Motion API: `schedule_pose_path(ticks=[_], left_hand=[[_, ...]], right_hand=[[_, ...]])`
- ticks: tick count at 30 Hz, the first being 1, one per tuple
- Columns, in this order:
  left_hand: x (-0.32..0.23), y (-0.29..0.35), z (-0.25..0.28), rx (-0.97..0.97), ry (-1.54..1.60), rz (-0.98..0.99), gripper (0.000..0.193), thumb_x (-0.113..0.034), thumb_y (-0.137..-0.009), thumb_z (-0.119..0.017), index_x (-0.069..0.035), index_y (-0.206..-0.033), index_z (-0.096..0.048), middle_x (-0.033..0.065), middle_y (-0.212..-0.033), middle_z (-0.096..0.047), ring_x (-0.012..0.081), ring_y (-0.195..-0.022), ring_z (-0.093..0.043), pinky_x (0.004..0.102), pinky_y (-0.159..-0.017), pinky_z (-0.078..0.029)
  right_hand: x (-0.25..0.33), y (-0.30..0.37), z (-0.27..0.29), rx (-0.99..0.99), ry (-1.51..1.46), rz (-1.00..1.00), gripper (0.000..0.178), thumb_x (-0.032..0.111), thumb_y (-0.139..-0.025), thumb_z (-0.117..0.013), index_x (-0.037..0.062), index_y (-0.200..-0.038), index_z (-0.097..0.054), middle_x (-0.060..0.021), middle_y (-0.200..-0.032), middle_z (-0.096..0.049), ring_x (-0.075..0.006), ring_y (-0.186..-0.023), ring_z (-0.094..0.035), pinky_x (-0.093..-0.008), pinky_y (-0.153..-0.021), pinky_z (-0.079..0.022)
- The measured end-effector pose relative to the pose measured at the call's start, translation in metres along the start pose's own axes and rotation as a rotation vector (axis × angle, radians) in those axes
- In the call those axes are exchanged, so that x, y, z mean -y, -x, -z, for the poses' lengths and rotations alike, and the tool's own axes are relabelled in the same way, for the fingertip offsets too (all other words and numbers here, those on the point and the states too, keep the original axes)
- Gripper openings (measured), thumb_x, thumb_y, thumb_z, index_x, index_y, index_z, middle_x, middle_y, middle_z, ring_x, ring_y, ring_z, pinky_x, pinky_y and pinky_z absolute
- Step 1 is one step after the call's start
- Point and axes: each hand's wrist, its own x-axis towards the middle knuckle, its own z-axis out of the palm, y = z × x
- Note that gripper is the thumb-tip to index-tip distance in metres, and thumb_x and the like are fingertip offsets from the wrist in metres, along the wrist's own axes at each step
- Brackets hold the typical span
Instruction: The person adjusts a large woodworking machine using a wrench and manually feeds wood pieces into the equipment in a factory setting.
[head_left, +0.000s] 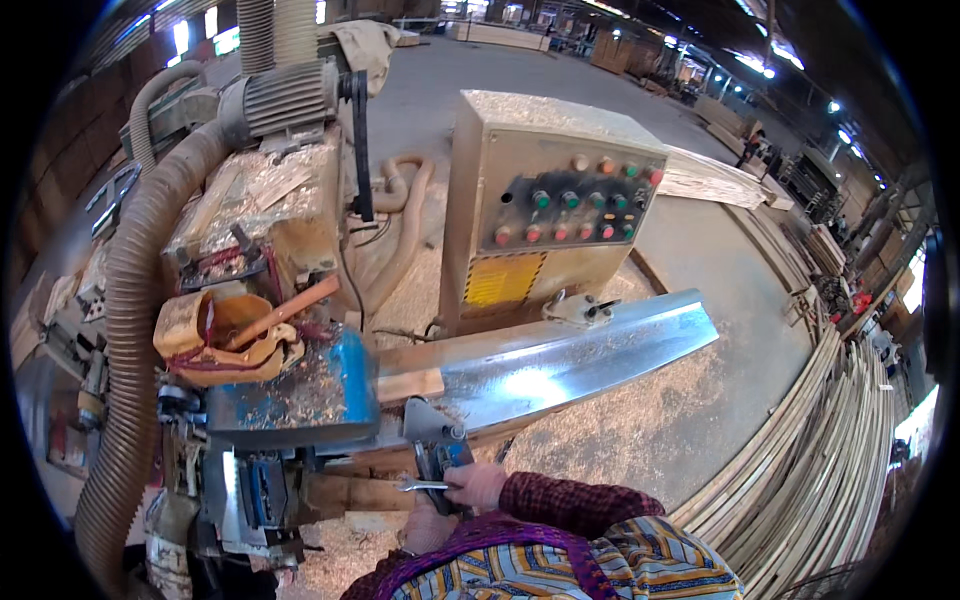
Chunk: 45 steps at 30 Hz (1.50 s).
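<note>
R hand (pixel 478 486) pinches wrench (pixel 428 485) btwn fingers, at bracket (pixel 428 424) nr front edge of shiny metal bed (pixel 620 348); L hand (pixel 428 530) just below, fingers partly hidden, can't tell if spread.

Glare whitens the metal bed (pixel 640 345) near its front edge; softer light reaches my right hand (pixel 480 486), ceiling lamps (pixel 755 66) shine white, and my view curves into black corners.
</note>
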Motion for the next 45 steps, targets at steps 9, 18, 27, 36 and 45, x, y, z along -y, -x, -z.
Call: schedule_pose_path(ticks=[9, 18, 27, 36, 45], left_hand=[[-0.009, 0.006, 0.015, 0.080, 0.068, 0.051, 0.128, -0.045, -0.066, -0.087, -0.005, -0.157, -0.007, 0.0241, -0.130, -0.061, 0.0350, -0.119, -0.062, 0.0458, -0.098, -0.050], [-0.006, 0.002, 0.009, -0.053, 0.357, -0.297, 0.104, -0.027, -0.069, -0.089, -0.007, -0.149, -0.025, 0.0198, -0.132, -0.058, 0.0323, -0.124, -0.058, 0.0419, -0.103, -0.048], [0.009, -0.016, -0.004, 0.005, 0.063, -0.030, 0.113, -0.031, -0.079, -0.078, -0.005, -0.157, 0.000, 0.0293, -0.129, -0.059, 0.0390, -0.114, -0.063, 0.0425, -0.097, -0.051], [0.001, -0.011, -0.003, -0.006, 0.053, 0.004, 0.112, -0.040, -0.076, -0.081, -0.011, -0.155, -0.007, 0.0279, -0.120, -0.063, 0.0402, -0.109, -0.066, 0.0454, -0.088, -0.054], [-0.006, -0.009, 0.000, -0.029, 0.009, 0.036, 0.117, -0.035, -0.075, -0.081, -0.009, -0.157, -0.002, 0.0285, -0.124, -0.061, 0.0405, -0.112, -0.064, 0.0447, -0.093, -0.053]], right_hand=[[-0.041, 0.030, 0.064, 0.044, 0.167, -0.067, 0.041, 0.052, -0.094, -0.057, 0.0135, -0.105, -0.067, -0.0136, -0.095, -0.069, -0.0339, -0.090, -0.068, -0.0453, -0.077, -0.052], [-0.117, 0.030, 0.050, 0.063, 0.383, 0.351, 0.031, 0.027, -0.092, -0.053, 0.0137, -0.117, -0.066, -0.0085, -0.111, -0.070, -0.0312, -0.099, -0.068, -0.0459, -0.082, -0.053], [-0.077, 0.019, 0.094, 0.249, 0.602, 0.369, 0.030, 0.039, -0.098, -0.054, 0.0097, -0.100, -0.057, -0.0110, -0.080, -0.062, -0.0336, -0.077, -0.066, -0.0479, -0.065, -0.051], [-0.073, -0.027, 0.108, 0.398, 0.674, 0.536, 0.033, 0.041, -0.099, -0.050, 0.0112, -0.111, -0.059, -0.0101, -0.087, -0.069, -0.0334, -0.079, -0.069, -0.0489, -0.062, -0.053], [-0.086, -0.049, 0.106, 0.412, 0.713, 0.639, 0.032, 0.042, -0.099, -0.050, 0.0170, -0.117, -0.058, -0.0089, -0.088, -0.069, -0.0339, -0.078, -0.069, -0.0488, -0.059, -0.052]])
